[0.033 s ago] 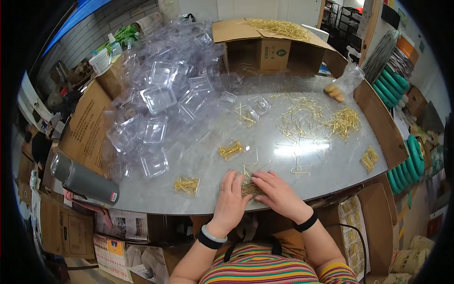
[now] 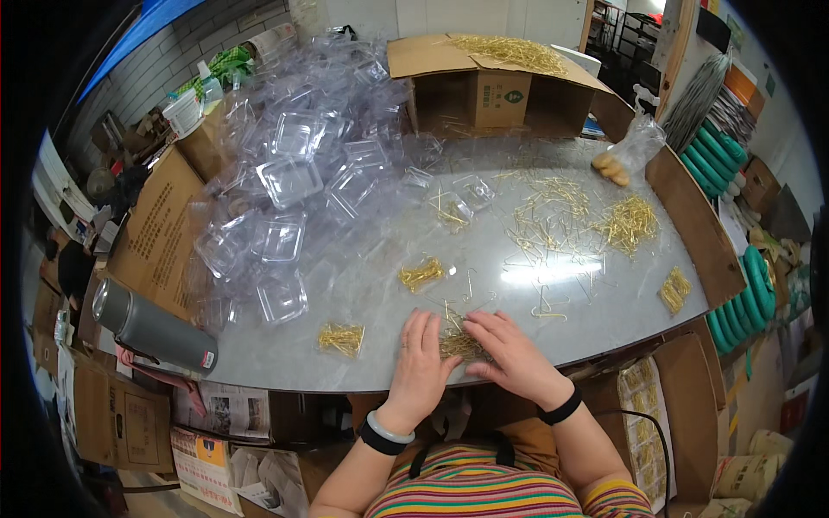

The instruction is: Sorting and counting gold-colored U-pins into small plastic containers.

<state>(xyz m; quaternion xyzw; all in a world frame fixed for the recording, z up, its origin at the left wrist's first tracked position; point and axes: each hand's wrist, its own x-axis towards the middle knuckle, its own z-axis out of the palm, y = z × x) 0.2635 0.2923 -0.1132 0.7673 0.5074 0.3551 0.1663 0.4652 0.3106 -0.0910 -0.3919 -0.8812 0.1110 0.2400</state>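
Near the front edge of the grey table (image 2: 553, 332), a loose bundle of thin gold wire hooks (image 2: 460, 345) lies between my hands. My left hand (image 2: 423, 354) presses on its left side, fingers together and thumb at the near end. Curved round the right side is my right hand (image 2: 511, 352), its thumb low and its fingers over the far end. My fingers hide part of the bundle. To the left rests a gold hook bundle (image 2: 341, 339) in clear plastic; farther off is another gold bundle (image 2: 421, 274). Several loose hooks (image 2: 546, 304) lie beyond my right hand.
Clear plastic blister shells (image 2: 289, 181) are heaped at the left, behind a grey flask (image 2: 155, 326) lying tilted. Gold hooks form a pile (image 2: 629, 226) at the right, near a packed bundle (image 2: 674, 290). A cardboard box (image 2: 432, 99) stands at the back.
My right hand has shifted very slightly to the right, showing a little more of the hook bundle. My left hand stays almost in place.
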